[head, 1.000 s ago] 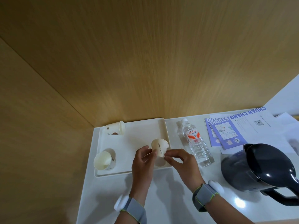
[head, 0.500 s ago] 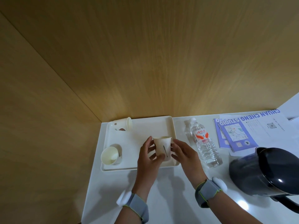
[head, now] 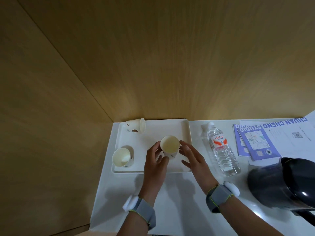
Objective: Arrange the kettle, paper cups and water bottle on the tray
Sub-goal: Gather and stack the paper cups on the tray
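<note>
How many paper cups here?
3. A tipped cup at the tray's far left corner, a second cup near left, a third cup mid-tray between the left hand and right hand. None apparently hidden.

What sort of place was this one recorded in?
Likely a hotel or guest-room refreshment nook: a white counter between wood-panelled walls; a tray with paper cups; beside it a water bottle, a dark kettle and map leaflets.

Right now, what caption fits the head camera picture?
Left hand holds a paper cup upright over the tray; water bottle and kettle beside.
</note>
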`<action>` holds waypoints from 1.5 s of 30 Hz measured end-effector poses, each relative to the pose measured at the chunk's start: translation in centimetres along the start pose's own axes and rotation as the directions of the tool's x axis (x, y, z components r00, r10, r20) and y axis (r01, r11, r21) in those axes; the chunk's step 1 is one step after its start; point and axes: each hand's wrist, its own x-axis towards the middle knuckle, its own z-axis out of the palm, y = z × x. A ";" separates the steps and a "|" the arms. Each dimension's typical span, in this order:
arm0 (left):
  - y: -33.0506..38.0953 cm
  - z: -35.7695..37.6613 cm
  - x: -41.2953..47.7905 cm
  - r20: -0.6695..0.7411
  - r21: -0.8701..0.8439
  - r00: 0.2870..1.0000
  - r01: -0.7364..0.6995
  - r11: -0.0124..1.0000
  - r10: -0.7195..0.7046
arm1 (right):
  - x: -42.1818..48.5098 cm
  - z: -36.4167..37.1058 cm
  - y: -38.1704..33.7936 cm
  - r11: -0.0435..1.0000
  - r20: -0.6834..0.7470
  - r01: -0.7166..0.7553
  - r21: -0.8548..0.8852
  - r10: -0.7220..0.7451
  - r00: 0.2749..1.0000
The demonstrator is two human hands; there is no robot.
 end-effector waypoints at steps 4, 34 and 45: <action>-0.9 -0.4 0.0 0.001 0.009 1.000 0.022 1.000 -0.022 | 0.0 0.2 0.6 0.999 0.013 -0.032 0.012 0.032 0.999; -0.1 -1.9 0.9 -0.047 0.043 0.999 0.004 0.999 -0.002 | -0.3 1.2 -2.3 0.988 -0.130 0.150 -0.038 -0.153 0.980; 1.7 -4.9 0.7 -0.097 -0.010 0.994 -0.044 0.999 0.043 | -0.5 4.8 -5.4 0.971 -0.020 0.239 0.027 -0.238 0.971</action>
